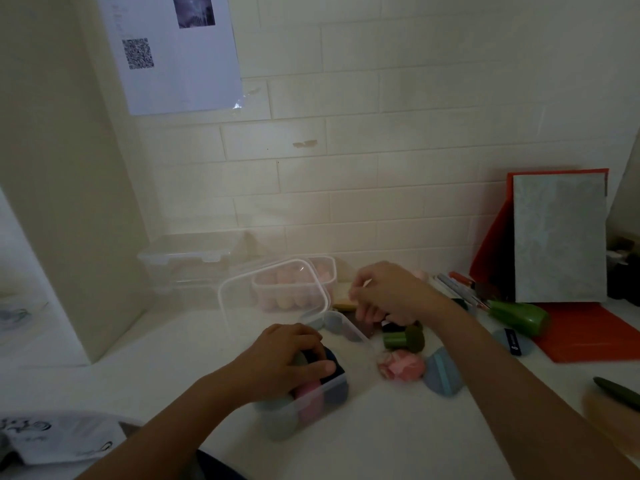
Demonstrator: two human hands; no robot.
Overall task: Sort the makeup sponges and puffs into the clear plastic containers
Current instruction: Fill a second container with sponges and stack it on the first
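1. A dark blue puff [330, 363] sits at the top of the near clear container [358, 332], packed on edge beside a pink puff [310, 400] and a teal puff [277, 415].
2. The left hand [287, 362] rests on that container, with its fingers curled over the dark blue puff and gripping it from above. The forearm reaches in from the lower left.
3. The right hand [388, 292] hovers farther back and to the right, above the loose pile, with its fingers bent downward. I cannot tell whether it holds anything.
4. Behind the near container stands a second clear container [332, 271] filled with upright pink sponges [287, 282]. A clear lid [242, 299] leans against its front.
5. A closed clear box [183, 258] stands against the tiled wall to the left.
6. Several loose pieces lie on the white counter [381, 438] just right of the near container. They are a green mushroom sponge [405, 337], a pink marbled sponge [401, 365] and a blue wedge puff [441, 374].
7. A round blue puff [510, 341] lies farther right, near a green bottle [519, 317] and a red folder [588, 337].
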